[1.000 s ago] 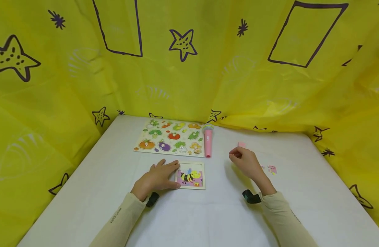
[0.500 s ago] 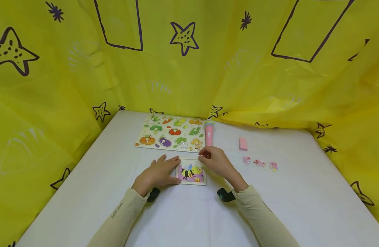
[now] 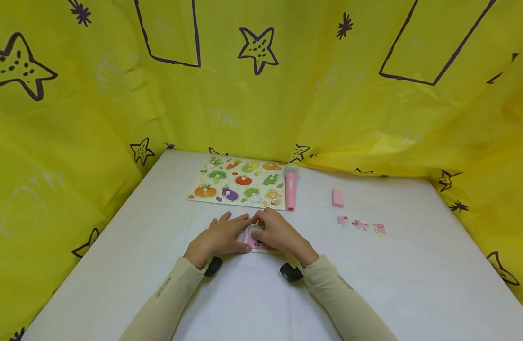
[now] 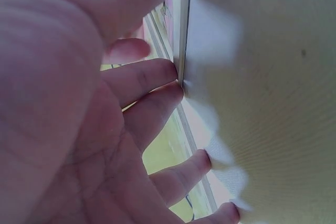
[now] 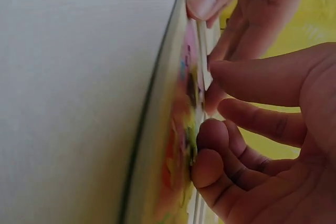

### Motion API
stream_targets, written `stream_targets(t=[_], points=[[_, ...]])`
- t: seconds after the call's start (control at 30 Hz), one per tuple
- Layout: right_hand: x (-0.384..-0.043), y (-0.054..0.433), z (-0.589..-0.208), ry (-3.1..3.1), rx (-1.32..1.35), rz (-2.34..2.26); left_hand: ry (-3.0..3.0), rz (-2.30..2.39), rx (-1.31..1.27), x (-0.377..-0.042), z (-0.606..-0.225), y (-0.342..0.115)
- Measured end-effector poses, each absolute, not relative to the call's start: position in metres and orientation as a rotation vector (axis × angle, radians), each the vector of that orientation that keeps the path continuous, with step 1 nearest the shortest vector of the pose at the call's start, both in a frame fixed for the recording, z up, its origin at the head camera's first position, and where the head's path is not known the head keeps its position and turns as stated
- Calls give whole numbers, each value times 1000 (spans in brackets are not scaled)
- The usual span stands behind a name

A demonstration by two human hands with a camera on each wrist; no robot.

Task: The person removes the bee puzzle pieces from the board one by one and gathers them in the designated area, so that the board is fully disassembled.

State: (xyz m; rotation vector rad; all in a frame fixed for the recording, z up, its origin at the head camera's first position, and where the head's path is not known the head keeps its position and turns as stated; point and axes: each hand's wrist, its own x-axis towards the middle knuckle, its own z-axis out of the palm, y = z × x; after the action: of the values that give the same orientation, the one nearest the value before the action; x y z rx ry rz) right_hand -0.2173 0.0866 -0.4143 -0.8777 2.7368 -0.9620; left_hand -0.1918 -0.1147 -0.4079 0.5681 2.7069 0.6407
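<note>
A small bee jigsaw in a pale wooden frame (image 3: 267, 251) lies on the table, mostly covered by my right hand in the head view. My left hand (image 3: 220, 239) rests at its left side, fingers spread and fairly straight, with the thumb and fingertips touching the frame's edge (image 4: 182, 35). Over the picture, my right hand (image 3: 278, 232) pinches a small puzzle piece (image 5: 207, 81) between thumb and forefinger, close to the jigsaw's surface near my left fingers. Most of that piece is hidden by the fingertips. The other right fingers curl loosely over the bee picture (image 5: 181, 129).
Three loose pink puzzle pieces (image 3: 360, 224) lie in a row on the right. Behind them sits a pink block (image 3: 338, 198). A pink toy microphone (image 3: 290, 189) lies beside a vegetable peg board (image 3: 236, 182) at the back. A yellow patterned curtain (image 3: 261, 109) surrounds the white table.
My right hand has moved left from beside the loose pieces to over the bee jigsaw, now covering much of it. My left hand has stayed at the frame's left edge.
</note>
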Motion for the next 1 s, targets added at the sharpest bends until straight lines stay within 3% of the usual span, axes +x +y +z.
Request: stream_targets(t=[0.4, 1.0], points=[[-215, 84, -417, 2705, -770, -892, 2701, 652, 553, -191, -406, -112], [-223, 91, -424, 2570, -854, -1222, 2702, 602, 589, -192, -407, -116]])
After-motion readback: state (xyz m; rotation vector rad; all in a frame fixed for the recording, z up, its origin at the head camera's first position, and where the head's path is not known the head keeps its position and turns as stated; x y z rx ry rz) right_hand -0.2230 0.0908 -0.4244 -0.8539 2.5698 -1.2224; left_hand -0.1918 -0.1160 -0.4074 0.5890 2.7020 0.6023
